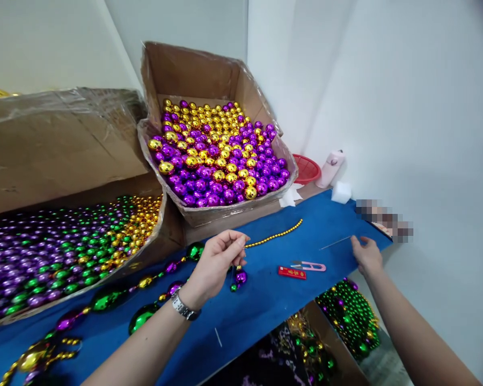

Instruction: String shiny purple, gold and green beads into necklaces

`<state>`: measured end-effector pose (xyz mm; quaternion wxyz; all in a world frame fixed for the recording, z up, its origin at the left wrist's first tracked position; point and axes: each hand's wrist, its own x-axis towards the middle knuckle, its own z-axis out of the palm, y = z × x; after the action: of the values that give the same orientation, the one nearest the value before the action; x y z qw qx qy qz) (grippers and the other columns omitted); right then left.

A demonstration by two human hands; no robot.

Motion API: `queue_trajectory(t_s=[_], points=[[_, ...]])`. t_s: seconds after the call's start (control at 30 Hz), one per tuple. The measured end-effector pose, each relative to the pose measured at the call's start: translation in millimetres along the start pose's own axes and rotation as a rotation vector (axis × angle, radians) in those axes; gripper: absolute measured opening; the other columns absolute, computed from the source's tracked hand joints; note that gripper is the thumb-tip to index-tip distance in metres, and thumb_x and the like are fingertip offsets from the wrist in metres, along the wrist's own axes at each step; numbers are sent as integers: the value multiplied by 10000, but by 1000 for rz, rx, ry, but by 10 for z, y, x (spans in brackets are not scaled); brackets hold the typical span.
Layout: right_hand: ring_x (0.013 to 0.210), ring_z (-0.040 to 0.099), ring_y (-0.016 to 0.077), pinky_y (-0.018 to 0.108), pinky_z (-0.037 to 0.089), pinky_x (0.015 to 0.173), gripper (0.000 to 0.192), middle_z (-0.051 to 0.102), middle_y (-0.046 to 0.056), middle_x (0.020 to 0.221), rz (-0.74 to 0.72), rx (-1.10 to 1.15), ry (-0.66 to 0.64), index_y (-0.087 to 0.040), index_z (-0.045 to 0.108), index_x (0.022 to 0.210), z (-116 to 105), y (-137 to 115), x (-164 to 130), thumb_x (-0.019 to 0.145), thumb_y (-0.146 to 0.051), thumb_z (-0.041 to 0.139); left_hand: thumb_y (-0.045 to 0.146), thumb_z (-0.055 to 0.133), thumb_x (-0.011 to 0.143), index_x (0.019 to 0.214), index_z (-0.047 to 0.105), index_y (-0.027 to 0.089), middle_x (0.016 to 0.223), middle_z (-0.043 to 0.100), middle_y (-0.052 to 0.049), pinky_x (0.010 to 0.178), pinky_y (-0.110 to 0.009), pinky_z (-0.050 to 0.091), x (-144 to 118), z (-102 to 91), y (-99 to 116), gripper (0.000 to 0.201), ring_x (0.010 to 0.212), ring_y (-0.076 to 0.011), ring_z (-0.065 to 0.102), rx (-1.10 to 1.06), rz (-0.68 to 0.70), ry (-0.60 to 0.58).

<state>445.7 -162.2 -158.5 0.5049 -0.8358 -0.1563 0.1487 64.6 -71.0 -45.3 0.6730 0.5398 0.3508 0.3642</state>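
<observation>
Pinching a bead strand [273,236], the left hand [215,262] hovers mid-table; the right hand [366,254] grips a needle [336,242] near the edge.

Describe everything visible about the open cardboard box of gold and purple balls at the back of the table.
The cardboard box is brown corrugated card, open-topped, its rear flaps standing up and its front rim sagging and wrapped in clear film. It sits tilted toward the camera, in the corner by the white wall, its front edge resting on the blue table cover. It is heaped with shiny gold and purple balls. Its left side meets a larger box of beads. Neither hand touches it.
</observation>
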Motion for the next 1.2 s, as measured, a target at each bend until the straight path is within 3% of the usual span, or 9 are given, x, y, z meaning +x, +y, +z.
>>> queue_trajectory(t_s=[0.13, 0.3, 0.37, 0.43, 0.6, 0.83, 0.97, 1.03, 1.2], points=[[842, 584, 209, 336, 497, 675, 471, 562, 135, 1111, -181, -16, -187, -132, 446, 1260, 81, -376, -477, 890, -420, 490, 347, 607, 833, 880, 589, 141, 606, 528, 30, 510, -202, 429, 11, 50, -12, 212, 508, -69, 436, 63, 45, -2], [687, 618, 134, 280, 522, 639, 453, 603, 42, 1141, -441, 56, -746, -272, 528, 1228, 442, -859, -1456, 827, -479, 572, 361, 589, 843, 913, 576, 158, 644, 546, 25, 492, -199, 411, 14, 145, -48, 215, 518, -76, 466, 106, 39, -43], [656, 630, 119, 261, 517, 609, 439, 627, 44, 1066, -530, 112, -1075, -253, 473, 1270, 543, -980, -1736, 875, -434, 530, 369, 581, 846, 931, 569, 166, 654, 543, 28, 471, -190, 382, -1, 154, -49, 221, 502, -69, 443, 117, 33, -50], [610, 623, 112, 234, 491, 564, 289, 645, 18, 862, -571, 129, -1254, -199, 563, 1103, 580, -1047, -1869, 915, -402, 478, 378, 573, 848, 932, 568, 167, 645, 527, 35, 446, -178, 335, -28, 132, -38, 227, 488, -59, 402, 157, 25, -41], [627, 558, 95, 215, 421, 605, 219, 562, -23, 709, -655, 76, -1132, -178, 593, 815, 541, -1108, -1754, 927, -334, 488, 375, 569, 847, 756, 595, 140, 620, 483, 29, 489, -170, 322, -86, 36, -40, 254, 558, -69, 391, 389, 36, -72], [515, 570, 49, 191, 461, 493, 323, 596, 39, 1093, -661, 81, -1186, -230, 397, 1256, 742, -993, -1841, 966, -371, 386, 377, 572, 840, 845, 594, 148, 625, 503, 30, 453, -171, 287, -27, 63, -107, 231, 508, -63, 350, 261, 20, -11], [530, 578, 80, 184, 434, 500, 256, 609, -27, 710, -768, 9, -1195, -183, 552, 920, 772, -980, -1900, 973, -358, 374, 374, 575, 836, 865, 583, 149, 609, 496, 35, 462, -179, 294, -22, 37, -89, 227, 510, -70, 364, 273, 13, 6], [599, 572, 99, 203, 418, 558, 261, 576, -26, 671, -834, -31, -1111, -184, 560, 800, 731, -1037, -1852, 958, -332, 415, 381, 562, 842, 836, 591, 147, 628, 501, 27, 494, -190, 315, -30, -1, -91, 236, 545, -81, 389, 358, 26, -33], [803, 570, 134, 243, 404, 733, 201, 613, 9, 820, -1022, -153, -945, -203, 598, 851, 707, -1173, -1673, 945, -296, 445, 405, 520, 860, 739, 597, 146, 653, 526, 10, 559, -220, 347, -39, -75, -152, 297, 614, -112, 444, 558, 28, -241]])
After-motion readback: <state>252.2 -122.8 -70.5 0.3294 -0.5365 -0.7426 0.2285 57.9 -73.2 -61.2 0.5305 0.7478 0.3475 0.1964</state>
